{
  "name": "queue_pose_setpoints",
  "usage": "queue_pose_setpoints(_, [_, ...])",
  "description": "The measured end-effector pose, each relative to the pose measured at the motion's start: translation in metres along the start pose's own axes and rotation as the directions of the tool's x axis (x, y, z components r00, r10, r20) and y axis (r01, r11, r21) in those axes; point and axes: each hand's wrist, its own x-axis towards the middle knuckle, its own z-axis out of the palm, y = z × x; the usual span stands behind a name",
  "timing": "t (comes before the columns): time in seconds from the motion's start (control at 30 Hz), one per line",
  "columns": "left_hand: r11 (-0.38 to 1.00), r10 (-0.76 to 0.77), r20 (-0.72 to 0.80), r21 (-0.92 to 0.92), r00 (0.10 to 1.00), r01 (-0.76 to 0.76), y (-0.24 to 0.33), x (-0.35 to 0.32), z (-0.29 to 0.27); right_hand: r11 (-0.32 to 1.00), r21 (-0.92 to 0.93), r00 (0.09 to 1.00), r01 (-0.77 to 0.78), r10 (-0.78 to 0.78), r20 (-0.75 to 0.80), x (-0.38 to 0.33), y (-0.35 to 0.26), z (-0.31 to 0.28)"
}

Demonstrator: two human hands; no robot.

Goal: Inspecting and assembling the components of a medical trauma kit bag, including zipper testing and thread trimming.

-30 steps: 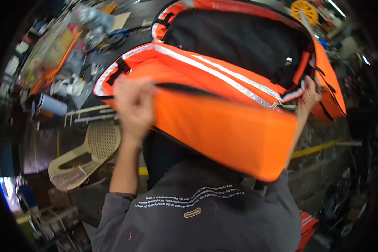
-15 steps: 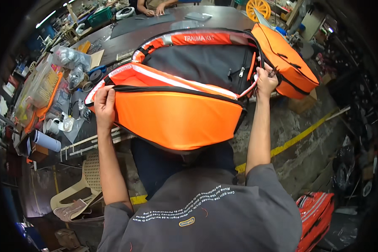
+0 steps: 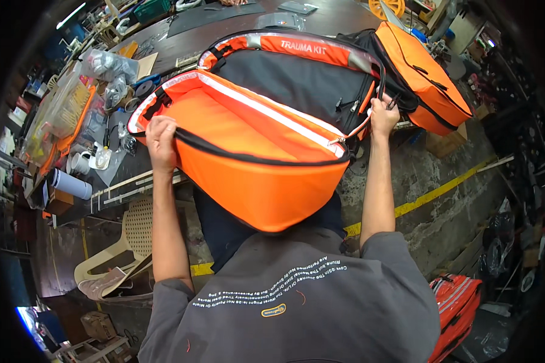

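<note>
A large orange bag (image 3: 260,190) with black-trimmed edges hangs open between my hands, partly over the table's edge in front of my lap. Its orange inside shows, bordered by a white strip. Beyond lies its dark grey panel (image 3: 290,81), framed by a red band, with zip pulls at the right. My left hand (image 3: 161,144) is closed on the black-trimmed rim at the near left. At the right corner, my right hand (image 3: 384,116) grips the bag's black edge. A small dark thing sticks out by its fingers; I cannot make out its kind.
Another orange bag (image 3: 424,78) stands at the right, close to my right hand. Clutter, a clear plastic bin (image 3: 66,118) and a white tumbler (image 3: 71,184) fill the table's left side. A beige plastic chair (image 3: 136,233) stands below; a red bag (image 3: 457,308) lies at lower right.
The orange front has opened wider and tipped toward me, showing more of the inside. My left hand still holds the rim; my right hand keeps its grip at the corner.
</note>
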Motion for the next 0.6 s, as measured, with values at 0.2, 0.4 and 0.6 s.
queue_pose_setpoints(0.2, [0.988, 0.095, -0.042, 0.124, 0.995, -0.09, 0.008, -0.025, 0.046, 0.984, 0.036, 0.956, -0.175, 0.178, -0.232, -0.041, 0.053, -0.027])
queue_pose_setpoints(0.4, [0.745, 0.633, -0.184, -0.118, 0.752, -0.657, 0.14, 0.129, 0.062, 0.988, 0.048, 0.914, -0.149, 0.156, -0.375, -0.064, 0.046, -0.048])
queue_pose_setpoints(0.6, [0.361, 0.93, 0.035, -0.272, 0.366, -0.892, 0.13, 0.184, 0.075, 0.97, 0.144, 0.827, -0.196, 0.243, -0.506, -0.098, 0.024, -0.023])
